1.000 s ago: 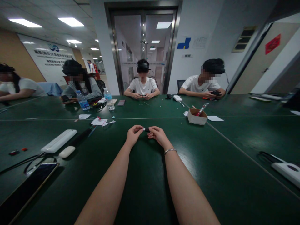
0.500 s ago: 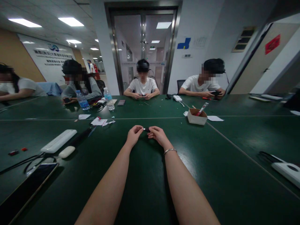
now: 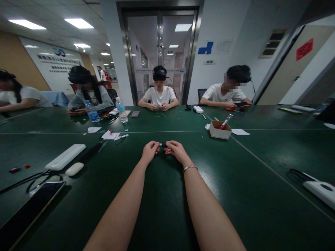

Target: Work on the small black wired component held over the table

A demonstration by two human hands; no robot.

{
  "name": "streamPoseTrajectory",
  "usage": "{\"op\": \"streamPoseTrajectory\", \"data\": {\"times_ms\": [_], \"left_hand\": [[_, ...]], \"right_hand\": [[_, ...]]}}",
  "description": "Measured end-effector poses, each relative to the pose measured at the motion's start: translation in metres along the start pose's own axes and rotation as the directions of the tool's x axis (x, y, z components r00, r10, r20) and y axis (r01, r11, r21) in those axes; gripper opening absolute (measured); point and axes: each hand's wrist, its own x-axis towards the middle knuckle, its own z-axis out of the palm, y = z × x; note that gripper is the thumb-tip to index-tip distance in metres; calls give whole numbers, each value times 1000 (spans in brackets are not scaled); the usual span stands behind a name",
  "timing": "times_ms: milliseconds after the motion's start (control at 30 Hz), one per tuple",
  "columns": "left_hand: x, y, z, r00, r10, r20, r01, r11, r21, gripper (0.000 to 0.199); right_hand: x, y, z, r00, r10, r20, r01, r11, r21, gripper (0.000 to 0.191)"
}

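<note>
A small black stick with a silvery part (image 3: pixel 162 144) lies level between my two hands, just above the dark green table (image 3: pixel 164 195). The fingertips of my left hand (image 3: pixel 150 152) pinch its silvery end. On the other side, my right hand (image 3: pixel 177 150) grips the black end between thumb and fingers; a silver bangle (image 3: pixel 190 168) circles that wrist. Fingertips cover both ends of the stick, so its exact kind cannot be made out.
Left of my arms lie a phone (image 3: pixel 32 211), a white power bank (image 3: pixel 65 157), a white earbud case (image 3: pixel 74 169) and cables. Ahead are a small box (image 3: pixel 220 130), paper scraps (image 3: pixel 111 135) and two water bottles (image 3: pixel 121 110). Several people sit around the table.
My left fingers have curled in a little, and slightly less of the stick's bright end shows. My right hand stays almost still. Across the table, people's hands have shifted slightly.
</note>
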Motion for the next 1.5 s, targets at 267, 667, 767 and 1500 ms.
{"op": "streamPoseTrajectory", "data": {"times_ms": [267, 667, 767, 1500], "left_hand": [[-1, 4, -1, 995, 100, 25, -97, 992, -82, 25], [1, 3, -1, 1000, 16, -18, -18, 991, -135, 33], [1, 1, -2, 999, 34, -21, -37, 987, -155, 33], [-1, 8, 0, 998, -13, -62, 1, 982, -190, 38]], "right_hand": [[0, 0, 0, 1000, 1, 3, 0, 1000, -7, 25], [-2, -3, 2, 1000, -12, 6, 12, 1000, -9, 22], [-4, -3, 3, 1000, -15, 3, 15, 1000, 4, 22], [-4, -4, 4, 999, 32, -24, -32, 999, 21, 16]]}}
